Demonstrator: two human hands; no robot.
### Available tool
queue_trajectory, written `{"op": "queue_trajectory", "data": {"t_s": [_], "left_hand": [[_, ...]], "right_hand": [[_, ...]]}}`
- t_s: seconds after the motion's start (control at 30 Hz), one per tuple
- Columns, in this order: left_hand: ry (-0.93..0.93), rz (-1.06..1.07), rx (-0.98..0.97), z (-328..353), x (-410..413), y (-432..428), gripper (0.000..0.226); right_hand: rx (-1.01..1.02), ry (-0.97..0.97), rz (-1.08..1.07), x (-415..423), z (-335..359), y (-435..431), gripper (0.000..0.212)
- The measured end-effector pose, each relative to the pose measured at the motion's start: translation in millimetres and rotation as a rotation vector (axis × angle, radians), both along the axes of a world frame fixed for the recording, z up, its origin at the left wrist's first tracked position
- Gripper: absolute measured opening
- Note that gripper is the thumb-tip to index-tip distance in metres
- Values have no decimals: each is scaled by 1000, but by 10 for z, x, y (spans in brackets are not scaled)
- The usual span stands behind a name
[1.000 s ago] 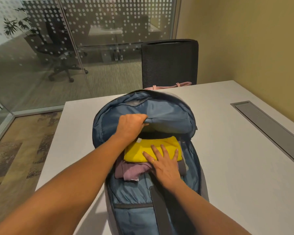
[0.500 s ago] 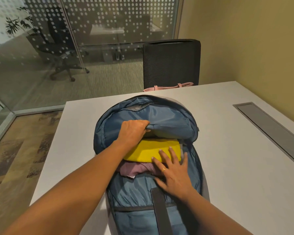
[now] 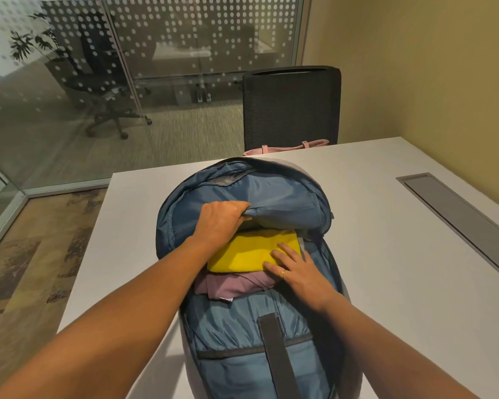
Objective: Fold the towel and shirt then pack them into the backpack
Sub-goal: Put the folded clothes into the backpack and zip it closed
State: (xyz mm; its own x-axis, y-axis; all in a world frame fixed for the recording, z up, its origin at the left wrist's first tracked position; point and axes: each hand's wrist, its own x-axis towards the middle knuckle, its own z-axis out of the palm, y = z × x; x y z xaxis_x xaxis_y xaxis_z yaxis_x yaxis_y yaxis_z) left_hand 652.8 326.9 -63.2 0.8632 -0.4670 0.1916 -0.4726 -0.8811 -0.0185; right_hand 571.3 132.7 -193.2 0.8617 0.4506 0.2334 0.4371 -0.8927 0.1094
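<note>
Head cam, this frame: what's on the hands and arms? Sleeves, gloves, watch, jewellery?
No gloves on either hand. The right hand wears a gold ring on one finger; the left hand shows no ring. The left forearm and right forearm are bare as far as the frame shows: no sleeve, watch or bracelet in view.

backpack (image 3: 285, 197) 1 | yellow towel (image 3: 251, 251) 1 | mauve shirt (image 3: 231, 286) 1 | hands (image 3: 219, 223) (image 3: 303, 272) 2 | chairs (image 3: 291, 108) (image 3: 98, 82) 2 | pink bag (image 3: 285, 149) 1

No legible text — the white tag (image 3: 224, 298) on the mauve shirt (image 3: 234, 285) is too small to read.
</note>
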Motion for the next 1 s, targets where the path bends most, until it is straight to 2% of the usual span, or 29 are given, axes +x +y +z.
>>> {"op": "queue_trajectory", "data": {"t_s": [0.07, 0.13, 0.23, 0.3, 0.37, 0.47, 0.57, 0.63, 0.7, 0.77, 0.9, 1.0], "left_hand": [[6, 3, 4, -2, 16, -13, 34], [17, 4, 11, -2, 24, -24, 35], [12, 1, 18, -14, 45, -20, 36], [15, -4, 20, -17, 53, -17, 37], [33, -21, 24, -12, 37, -13, 38], [49, -51, -26, -3, 15, 20, 38], [57, -46, -23, -1, 9, 47, 38], [70, -49, 6, -18, -5, 40, 40], [77, -51, 1, -28, 0, 33, 40], [74, -43, -8, -33, 10, 31, 40], [69, -23, 16, -45, 2, 24, 40], [63, -24, 19, -42, 4, 15, 40]], "right_hand": [[-11, -11, -61, -52, 15, 82, 47], [7, 6, -114, -121, 13, 128, 63], [204, 43, -336, -227, -15, 95, 82], [404, 34, -409, -296, -30, 60, 70], [503, 91, -404, -303, 36, 12, 43], [467, 83, -237, -199, 158, -48, 37], [400, 56, -219, -175, 211, -63, 34], [394, 153, -263, -219, 163, -51, 31], [337, 120, -379, -234, 42, -68, 50], [171, 105, -388, -248, 36, -33, 60], [64, -5, -212, -267, 111, 181, 57], [-33, 85, -109, -215, 127, 413, 65]]}}
